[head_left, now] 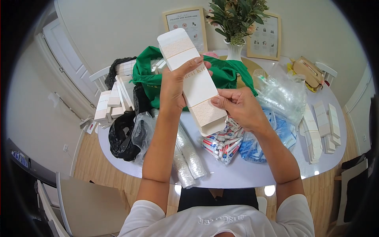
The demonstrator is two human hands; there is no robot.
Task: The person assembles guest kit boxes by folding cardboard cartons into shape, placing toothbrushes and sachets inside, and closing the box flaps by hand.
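A white carton (199, 90) with beige patterned bands and the printed word "Kit" is held up over the table, tilted, with its end flaps open at the top and bottom. My left hand (177, 81) wraps around its upper left side, thumb across the front. At the lower right edge, my right hand (241, 106) pinches the carton between thumb and bent fingers. Below it lies a clear bag of small toothpaste tubes (223, 147). A bag of blue packets (256, 148) rests under my right forearm. The carton's inside is hidden.
A green bag (148, 73) stands behind my hands. Boxes (103, 104) and a black plastic bag (121, 138) are at left. Clear wrapped rolls (188, 152) lie in front. At right are a clear plastic bag (282, 96) and flat cartons (312, 136); a vase (235, 50) stands behind.
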